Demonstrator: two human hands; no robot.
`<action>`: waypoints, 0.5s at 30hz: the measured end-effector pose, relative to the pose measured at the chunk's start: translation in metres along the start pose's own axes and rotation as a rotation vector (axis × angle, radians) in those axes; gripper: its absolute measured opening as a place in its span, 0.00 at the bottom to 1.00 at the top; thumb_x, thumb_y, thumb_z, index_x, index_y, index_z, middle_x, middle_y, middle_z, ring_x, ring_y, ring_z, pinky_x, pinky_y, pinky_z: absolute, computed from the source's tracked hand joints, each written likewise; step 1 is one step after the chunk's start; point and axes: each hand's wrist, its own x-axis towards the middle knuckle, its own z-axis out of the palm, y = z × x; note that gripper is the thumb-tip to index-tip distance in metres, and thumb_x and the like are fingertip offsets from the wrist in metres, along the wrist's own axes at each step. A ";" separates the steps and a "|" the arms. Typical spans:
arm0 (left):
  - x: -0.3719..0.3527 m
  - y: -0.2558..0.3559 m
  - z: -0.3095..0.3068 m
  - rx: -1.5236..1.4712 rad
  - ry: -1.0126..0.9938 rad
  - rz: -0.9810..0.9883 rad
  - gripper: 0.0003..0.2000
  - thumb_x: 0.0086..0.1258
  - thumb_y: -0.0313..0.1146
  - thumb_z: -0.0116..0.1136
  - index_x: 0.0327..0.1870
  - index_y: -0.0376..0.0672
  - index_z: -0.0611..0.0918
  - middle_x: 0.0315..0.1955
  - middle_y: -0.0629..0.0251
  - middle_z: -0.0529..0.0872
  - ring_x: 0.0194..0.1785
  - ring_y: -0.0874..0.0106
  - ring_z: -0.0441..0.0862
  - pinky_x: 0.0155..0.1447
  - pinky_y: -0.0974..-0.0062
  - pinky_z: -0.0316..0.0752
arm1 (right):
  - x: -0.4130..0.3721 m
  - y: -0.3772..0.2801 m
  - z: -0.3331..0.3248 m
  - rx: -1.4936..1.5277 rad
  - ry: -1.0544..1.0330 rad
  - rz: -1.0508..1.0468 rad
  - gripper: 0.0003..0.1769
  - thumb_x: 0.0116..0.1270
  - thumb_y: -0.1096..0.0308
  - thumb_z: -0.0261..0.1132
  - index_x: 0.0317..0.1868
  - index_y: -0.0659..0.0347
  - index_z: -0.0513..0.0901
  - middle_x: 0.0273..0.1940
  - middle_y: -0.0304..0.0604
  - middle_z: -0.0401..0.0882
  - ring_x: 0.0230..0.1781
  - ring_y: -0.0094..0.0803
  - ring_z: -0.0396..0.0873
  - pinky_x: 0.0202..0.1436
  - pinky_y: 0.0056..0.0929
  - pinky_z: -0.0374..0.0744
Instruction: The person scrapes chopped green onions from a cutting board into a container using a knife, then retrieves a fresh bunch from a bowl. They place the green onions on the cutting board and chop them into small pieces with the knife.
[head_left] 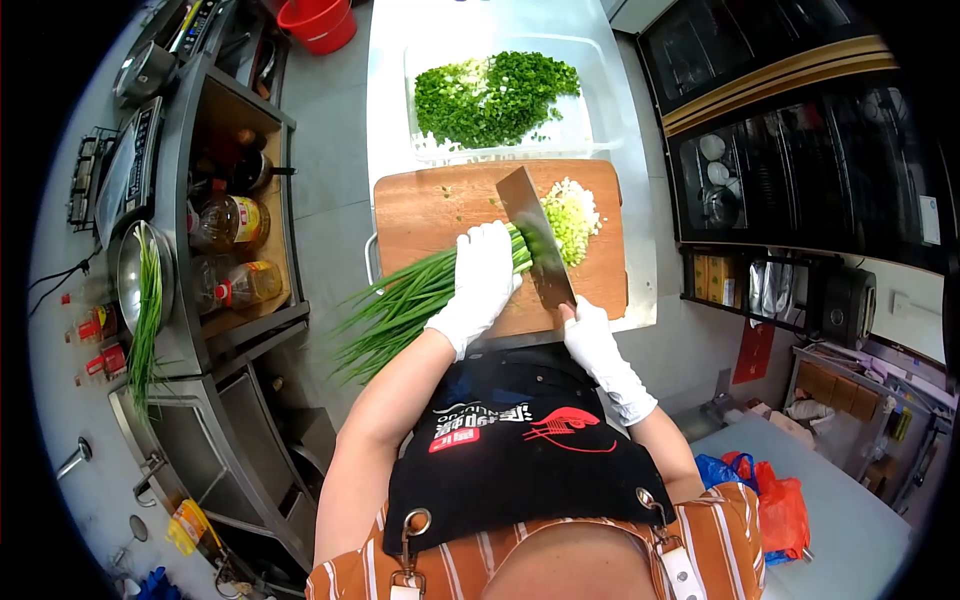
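Note:
My left hand (480,280), in a white glove, presses down on a bunch of green onions (400,302) that lies across the wooden cutting board (415,205). The long green tops hang past the board's left edge. In my gloved right hand (590,330) is the handle of a cleaver (535,235), its broad blade standing at the cut end of the bunch. Chopped pale green onion (573,222) sits in a heap right of the blade. Behind the board, a clear plastic tub (595,100) holds a pile of chopped green onion (490,100).
At left, a metal bowl (130,285) with more green onions stands on a counter, above a shelf of oil bottles (235,222). A red bucket (318,25) is on the floor. Dark glass-door cabinets (800,150) line the right side. Red plastic bags (782,510) lie on a table lower right.

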 end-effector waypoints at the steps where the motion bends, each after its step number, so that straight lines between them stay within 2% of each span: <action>1: 0.000 0.001 0.002 -0.001 0.000 0.002 0.43 0.48 0.47 0.73 0.63 0.31 0.69 0.46 0.55 0.75 0.51 0.61 0.72 0.56 0.63 0.66 | -0.002 0.008 0.002 0.099 0.019 0.019 0.13 0.70 0.66 0.59 0.37 0.72 0.77 0.31 0.67 0.81 0.36 0.62 0.81 0.39 0.48 0.79; 2: 0.000 0.000 0.005 0.001 0.017 0.003 0.43 0.48 0.47 0.73 0.63 0.30 0.69 0.46 0.55 0.75 0.51 0.61 0.72 0.56 0.63 0.66 | -0.001 -0.003 -0.007 0.211 -0.058 0.163 0.13 0.70 0.67 0.59 0.38 0.73 0.78 0.34 0.66 0.82 0.39 0.62 0.81 0.42 0.44 0.80; 6: -0.003 -0.001 0.005 0.033 0.063 0.026 0.43 0.48 0.47 0.73 0.63 0.29 0.69 0.45 0.55 0.75 0.50 0.61 0.72 0.56 0.63 0.66 | -0.007 -0.022 -0.022 0.218 -0.040 0.164 0.13 0.70 0.68 0.59 0.39 0.73 0.78 0.36 0.66 0.82 0.40 0.60 0.82 0.42 0.43 0.80; 9: -0.003 -0.002 0.008 -0.005 0.081 0.031 0.44 0.47 0.47 0.74 0.63 0.29 0.69 0.45 0.54 0.75 0.50 0.61 0.72 0.56 0.62 0.66 | -0.014 -0.029 -0.035 0.107 -0.009 0.093 0.12 0.70 0.68 0.59 0.38 0.73 0.77 0.35 0.66 0.82 0.40 0.60 0.82 0.41 0.44 0.80; 15: -0.001 -0.001 0.009 0.004 0.051 0.008 0.44 0.47 0.48 0.74 0.63 0.29 0.68 0.46 0.54 0.75 0.50 0.61 0.72 0.57 0.62 0.66 | -0.017 -0.027 -0.036 0.078 -0.031 0.025 0.11 0.70 0.68 0.59 0.35 0.71 0.75 0.33 0.66 0.82 0.37 0.61 0.81 0.38 0.48 0.79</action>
